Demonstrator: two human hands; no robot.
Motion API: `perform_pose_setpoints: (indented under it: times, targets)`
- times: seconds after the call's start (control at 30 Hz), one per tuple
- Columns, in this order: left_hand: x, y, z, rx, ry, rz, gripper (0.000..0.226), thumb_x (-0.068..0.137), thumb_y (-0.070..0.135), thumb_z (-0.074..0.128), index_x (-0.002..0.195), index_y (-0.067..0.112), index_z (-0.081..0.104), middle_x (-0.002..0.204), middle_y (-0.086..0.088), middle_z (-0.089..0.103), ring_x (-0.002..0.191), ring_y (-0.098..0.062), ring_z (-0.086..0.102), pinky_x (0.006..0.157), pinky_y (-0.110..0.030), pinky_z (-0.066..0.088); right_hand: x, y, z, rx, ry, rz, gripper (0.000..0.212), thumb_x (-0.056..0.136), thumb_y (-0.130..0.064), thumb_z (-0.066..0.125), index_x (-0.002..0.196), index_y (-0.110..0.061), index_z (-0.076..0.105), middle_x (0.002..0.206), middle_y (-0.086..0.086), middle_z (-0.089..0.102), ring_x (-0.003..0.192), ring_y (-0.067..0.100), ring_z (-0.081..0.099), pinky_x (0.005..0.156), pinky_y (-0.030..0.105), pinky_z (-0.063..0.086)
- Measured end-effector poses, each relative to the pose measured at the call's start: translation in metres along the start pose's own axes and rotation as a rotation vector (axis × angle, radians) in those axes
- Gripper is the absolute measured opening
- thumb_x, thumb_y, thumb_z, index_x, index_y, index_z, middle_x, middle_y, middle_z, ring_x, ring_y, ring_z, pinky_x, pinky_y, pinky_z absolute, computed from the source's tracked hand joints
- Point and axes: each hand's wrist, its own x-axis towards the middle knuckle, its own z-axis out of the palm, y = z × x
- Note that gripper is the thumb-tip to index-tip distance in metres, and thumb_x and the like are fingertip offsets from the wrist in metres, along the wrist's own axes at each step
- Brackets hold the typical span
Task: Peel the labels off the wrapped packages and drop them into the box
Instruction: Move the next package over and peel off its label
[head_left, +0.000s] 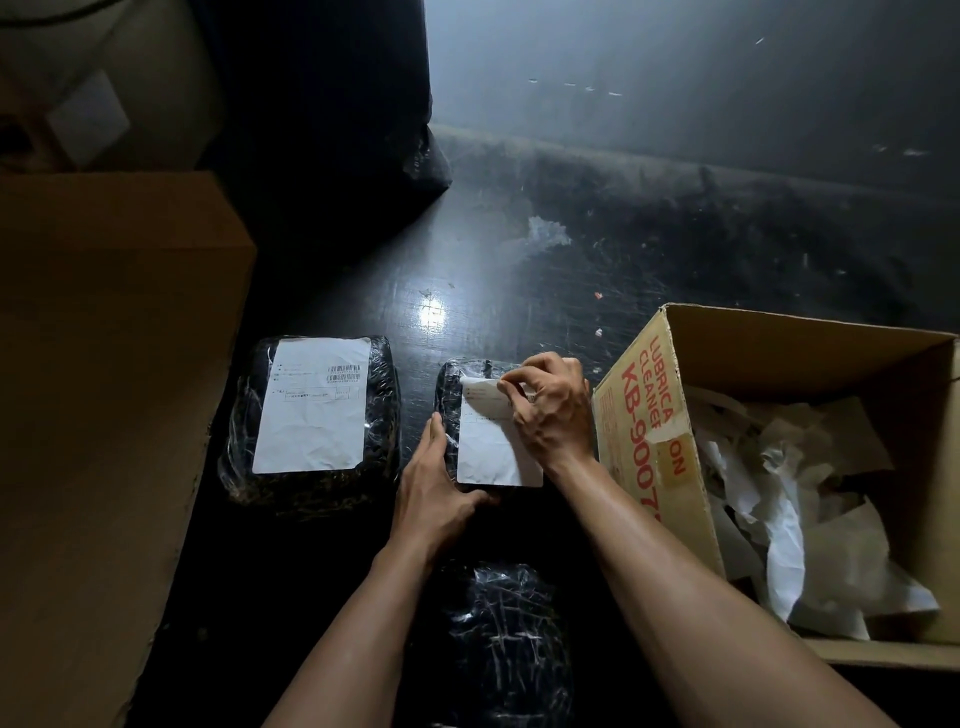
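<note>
Three black packages in clear wrap lie on the dark table. The middle package (451, 395) carries a white label (488, 447). My left hand (436, 483) presses flat on its near left corner. My right hand (550, 405) pinches the label's upper right part, which looks lifted and curled. The left package (387, 410) bears a larger white label (314, 405) with a barcode, fully stuck down. A third package (504, 634) without a visible label lies near me between my forearms. The open cardboard box (654, 431) with red print stands at the right, holding crumpled peeled paper (779, 519).
A large closed cardboard box (104, 389) fills the left side. A black plastic bag (332, 130) stands at the back. Small scraps of paper and wrap (548, 231) dot the scratched table beyond the packages.
</note>
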Motion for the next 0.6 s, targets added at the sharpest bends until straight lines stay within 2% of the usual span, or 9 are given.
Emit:
perform_pose_setpoints:
  times: [0.13,0.33,0.43,0.5,0.53,0.6]
  targets:
    - [0.000,0.001,-0.002,0.006,-0.001,0.000,0.130,0.057,0.035,0.092,0.158,0.014,0.012,0.163,0.000,0.019,0.147,-0.014,0.027,0.107,-0.013,0.020,0.002,0.000,-0.003,0.065,-0.042,0.028,0.008,0.088,-0.031,0.071,0.088,-0.026,0.077,0.092,-0.004,0.073,0.091,0.019,0.058,0.082,0.042,0.046]
    - [-0.001,0.002,-0.002,0.003,-0.008,-0.001,0.132,0.057,0.036,0.093,0.158,0.014,0.011,0.164,0.002,0.016,0.148,-0.012,0.024,0.109,-0.013,0.017,0.003,-0.002,-0.010,0.065,-0.054,0.019,0.008,0.088,-0.029,0.071,0.092,-0.025,0.077,0.095,-0.002,0.073,0.095,0.022,0.059,0.082,0.039,0.046]
    - [0.000,0.001,-0.002,0.005,-0.018,0.000,0.132,0.057,0.036,0.093,0.158,0.014,0.010,0.164,0.002,0.015,0.148,-0.013,0.024,0.109,-0.013,0.017,0.010,-0.005,-0.015,0.042,-0.139,0.044,0.029,0.089,-0.035,0.070,0.116,-0.025,0.072,0.102,0.001,0.073,0.102,0.023,0.059,0.088,0.038,0.048]
    - [0.000,0.001,-0.002,-0.006,-0.014,-0.001,0.132,0.057,0.035,0.094,0.158,0.015,0.011,0.164,0.002,0.016,0.148,-0.011,0.024,0.109,-0.012,0.017,0.013,-0.009,-0.018,0.049,-0.190,0.086,0.049,0.089,-0.035,0.069,0.136,-0.031,0.058,0.105,0.006,0.072,0.102,0.024,0.061,0.091,0.039,0.050]
    - [-0.001,0.001,-0.002,-0.013,-0.012,-0.002,0.132,0.057,0.035,0.094,0.158,0.015,0.011,0.164,0.002,0.016,0.148,-0.011,0.023,0.109,-0.012,0.016,0.015,-0.010,-0.017,0.050,-0.202,0.099,0.052,0.088,-0.035,0.069,0.139,-0.031,0.055,0.107,0.007,0.072,0.103,0.025,0.062,0.091,0.039,0.051]
    - [-0.002,0.000,-0.002,-0.025,-0.009,-0.002,0.132,0.056,0.034,0.094,0.158,0.015,0.012,0.164,0.003,0.016,0.147,-0.010,0.023,0.109,-0.011,0.016,0.016,-0.010,-0.016,0.038,-0.216,0.087,0.039,0.089,-0.035,0.069,0.128,-0.028,0.065,0.106,0.004,0.072,0.105,0.025,0.061,0.091,0.036,0.049]
